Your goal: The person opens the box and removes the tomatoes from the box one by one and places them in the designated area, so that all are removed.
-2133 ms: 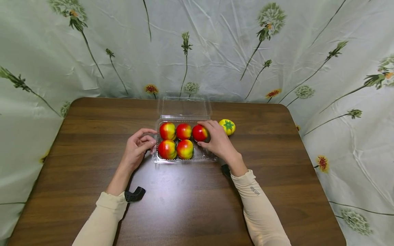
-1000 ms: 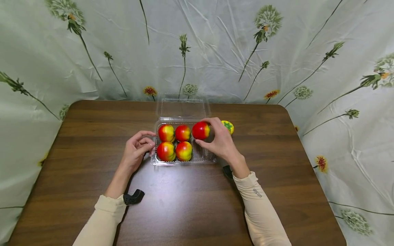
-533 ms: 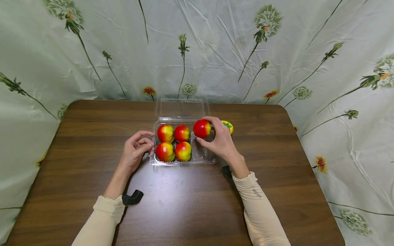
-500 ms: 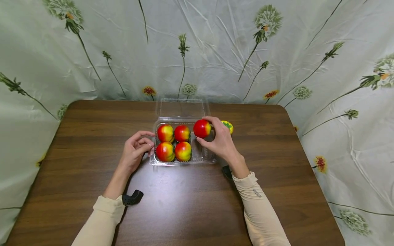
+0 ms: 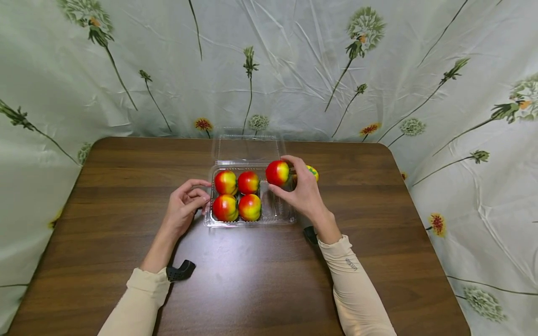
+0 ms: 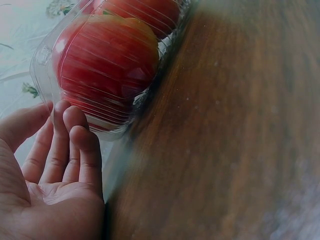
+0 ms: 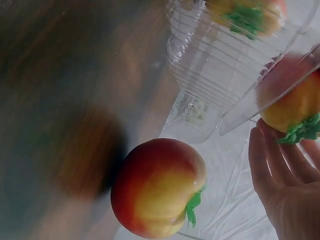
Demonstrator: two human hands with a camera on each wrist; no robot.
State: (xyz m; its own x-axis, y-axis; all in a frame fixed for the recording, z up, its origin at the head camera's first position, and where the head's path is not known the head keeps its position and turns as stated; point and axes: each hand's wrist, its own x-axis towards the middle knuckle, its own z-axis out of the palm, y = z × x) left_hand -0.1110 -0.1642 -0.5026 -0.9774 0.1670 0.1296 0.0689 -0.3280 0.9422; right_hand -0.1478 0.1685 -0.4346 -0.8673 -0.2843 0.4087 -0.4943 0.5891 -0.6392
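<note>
In the head view, my right hand point(image 5: 304, 189) holds a red-and-yellow persimmon point(image 5: 277, 173) between thumb and fingers, over the back right part of a clear plastic clamshell box point(image 5: 269, 219). The right wrist view shows this persimmon point(image 7: 292, 100) with its green calyx towards my palm. My left hand point(image 5: 185, 200) is at the box's left edge, fingers loosely bent and fingertips right at the rim; its fingers point(image 6: 85, 155) lie beside the clear wall in the left wrist view. Several persimmons point(image 5: 225, 207) sit in the left part of the box.
Another persimmon point(image 5: 312, 172) lies on the wooden table point(image 5: 235, 280) right of the box, partly hidden behind my right hand. The transparent lid point(image 5: 250, 147) is folded back towards the table's far edge. A flower-print cloth point(image 5: 294, 70) hangs behind.
My right hand has raised the persimmon from its place in the box and moved it slightly back and right. The left hand stays at the box's left edge.
</note>
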